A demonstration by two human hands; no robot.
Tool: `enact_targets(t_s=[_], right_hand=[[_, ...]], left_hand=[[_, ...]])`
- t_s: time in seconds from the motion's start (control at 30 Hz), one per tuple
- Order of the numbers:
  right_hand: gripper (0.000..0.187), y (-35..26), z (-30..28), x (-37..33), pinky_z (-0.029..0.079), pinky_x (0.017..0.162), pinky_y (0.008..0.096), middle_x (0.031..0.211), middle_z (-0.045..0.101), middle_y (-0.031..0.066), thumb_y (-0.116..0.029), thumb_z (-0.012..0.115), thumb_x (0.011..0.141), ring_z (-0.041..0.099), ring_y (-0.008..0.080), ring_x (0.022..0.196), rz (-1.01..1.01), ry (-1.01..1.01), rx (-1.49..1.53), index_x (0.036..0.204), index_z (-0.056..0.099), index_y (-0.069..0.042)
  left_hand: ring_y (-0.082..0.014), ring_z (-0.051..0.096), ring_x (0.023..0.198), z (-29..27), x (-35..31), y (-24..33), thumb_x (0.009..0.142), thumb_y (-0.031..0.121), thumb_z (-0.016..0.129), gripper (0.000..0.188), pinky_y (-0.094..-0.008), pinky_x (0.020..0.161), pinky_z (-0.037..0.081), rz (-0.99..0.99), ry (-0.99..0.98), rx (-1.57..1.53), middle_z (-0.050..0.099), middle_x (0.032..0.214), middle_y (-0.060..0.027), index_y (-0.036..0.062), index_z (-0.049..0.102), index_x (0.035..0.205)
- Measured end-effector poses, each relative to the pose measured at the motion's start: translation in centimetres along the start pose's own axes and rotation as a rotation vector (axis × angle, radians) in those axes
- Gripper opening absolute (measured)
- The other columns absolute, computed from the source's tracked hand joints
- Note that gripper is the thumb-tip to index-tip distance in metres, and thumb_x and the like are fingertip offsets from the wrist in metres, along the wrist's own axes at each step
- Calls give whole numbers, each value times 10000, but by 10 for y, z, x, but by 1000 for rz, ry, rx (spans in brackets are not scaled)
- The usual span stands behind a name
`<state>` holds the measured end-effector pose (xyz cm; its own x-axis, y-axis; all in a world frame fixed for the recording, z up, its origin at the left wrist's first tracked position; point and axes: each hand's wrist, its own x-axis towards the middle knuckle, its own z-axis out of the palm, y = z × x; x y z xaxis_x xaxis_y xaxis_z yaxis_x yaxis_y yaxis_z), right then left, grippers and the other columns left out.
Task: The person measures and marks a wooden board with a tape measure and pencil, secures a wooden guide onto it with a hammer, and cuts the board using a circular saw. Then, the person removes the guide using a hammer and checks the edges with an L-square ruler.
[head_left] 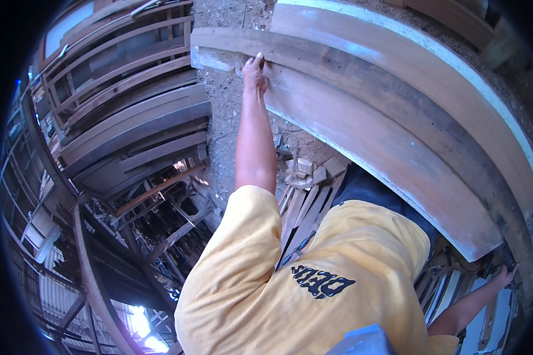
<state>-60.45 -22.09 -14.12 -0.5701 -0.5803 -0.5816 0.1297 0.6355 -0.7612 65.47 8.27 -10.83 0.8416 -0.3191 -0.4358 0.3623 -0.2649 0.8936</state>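
Mate: Where's the plank?

Me: The plank lies right across in front of me, from the upper middle down to the far right. It looks bowed, but this lens bends straight edges. Pale wood shows on both sides of it, a wide board on the side nearer me and more beyond. I can't tell whether that's one piece or two.

Mate: And your left hand?

Me: My left hand is gripping the plank close to its left end, at the edge nearest me. The thumb is up and that arm is stretched out straight.

Mate: The right one?

Me: My right hand is way over by the plank's other end, just beside the near edge. It's small and dim there, so I can't tell whether it's grasping the wood or only touching it.

Mate: What else is about you?

Me: Wooden frames are stacked off to my left, with a strip of gritty ground between them and the board. Near my yellow shirt there are some small blocks, and narrow slats just below those.
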Motion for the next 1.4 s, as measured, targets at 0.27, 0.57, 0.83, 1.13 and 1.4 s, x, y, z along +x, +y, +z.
enact_targets(t_s=[0.27,0.57,0.83,1.13,1.4], right_hand=[[467,7,15,-8,420,1142,434,1306,660,150,-148,745,913,600,274,1217,6,19,8,1329,617,22],[597,33,26,-13,435,1131,449,1331,650,172,-117,736,865,604,287,1215,159,165,347,1415,565,37],[133,41,109,-107,449,1010,477,987,637,115,-183,629,1013,575,290,984,223,156,542,1011,651,-52],[121,-1,142,-149,489,835,402,816,603,30,-88,711,956,595,235,831,85,108,626,940,596,-125],[189,-19,147,-132,387,1141,532,1122,686,97,-174,644,1009,619,325,1142,215,143,591,1168,640,-72]], left_hand=[[-172,681,1033,5,-14,17,981,141,702,305,-287,939,533,-60,-38,-45,709,1123,-91,-33,628,1220],[-200,661,1065,-8,-8,32,1004,154,663,179,-342,983,513,-7,-41,47,711,1073,-96,26,682,1128],[-187,647,1056,-54,22,42,1069,218,552,326,-292,902,520,-69,-206,184,686,1218,-94,17,632,1313],[-223,622,1182,-60,40,15,1026,252,646,324,-386,1113,433,-333,-103,-61,702,1236,-94,29,659,1261],[-233,614,1216,-63,48,34,998,274,676,355,-402,1122,427,-246,-96,-66,697,1263,-87,36,656,1261]])
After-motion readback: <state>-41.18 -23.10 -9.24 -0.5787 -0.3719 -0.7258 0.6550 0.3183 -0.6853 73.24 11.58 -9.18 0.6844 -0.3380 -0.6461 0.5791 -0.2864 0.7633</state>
